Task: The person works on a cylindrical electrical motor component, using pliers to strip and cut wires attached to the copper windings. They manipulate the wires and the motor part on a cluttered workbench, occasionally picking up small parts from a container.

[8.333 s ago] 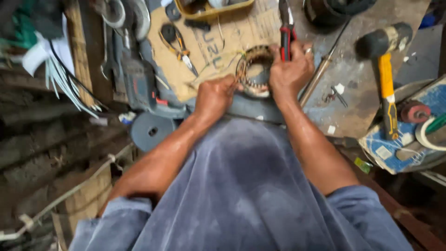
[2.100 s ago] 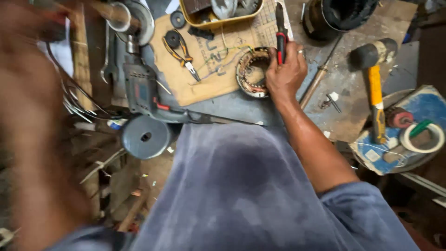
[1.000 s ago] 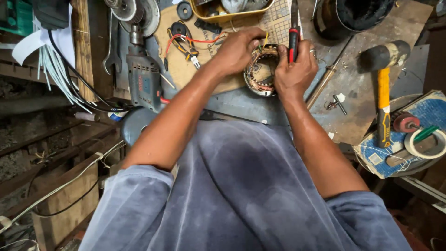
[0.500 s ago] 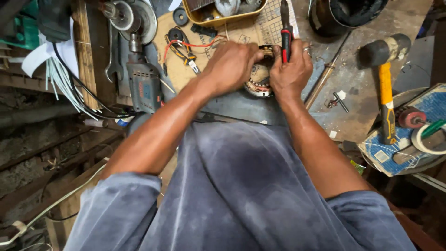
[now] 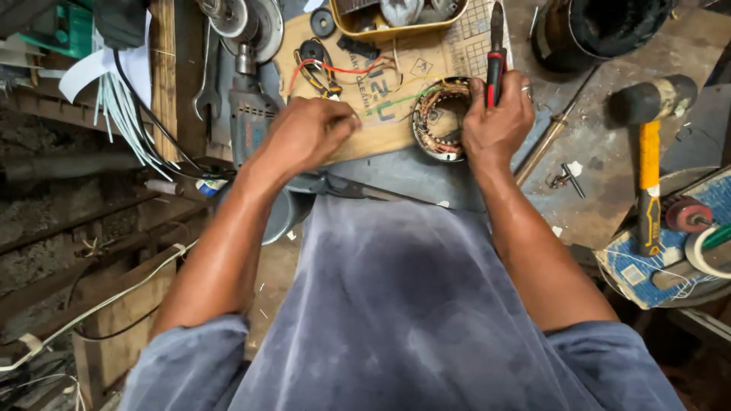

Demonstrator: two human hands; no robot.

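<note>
A messy workbench (image 5: pixel 426 171) is sitting in a dim shed. The motor coil (image 5: pixel 440 119) is lying on cardboard (image 5: pixel 381 129) near the bench's front edge. The right hand (image 5: pixel 499 122) is squeezing red pliers (image 5: pixel 496 57) beside the coil. The left hand (image 5: pixel 308 133) is pinching thin wires, hard to make out. A drill (image 5: pixel 247 122) and a mallet (image 5: pixel 649 144) are lying nearby. A tin (image 5: pixel 396 19) is getting cut off at the top.

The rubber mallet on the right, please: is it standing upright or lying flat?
Lying flat: the mallet rests on its side on the bench, black head away, yellow handle toward the person.
</note>
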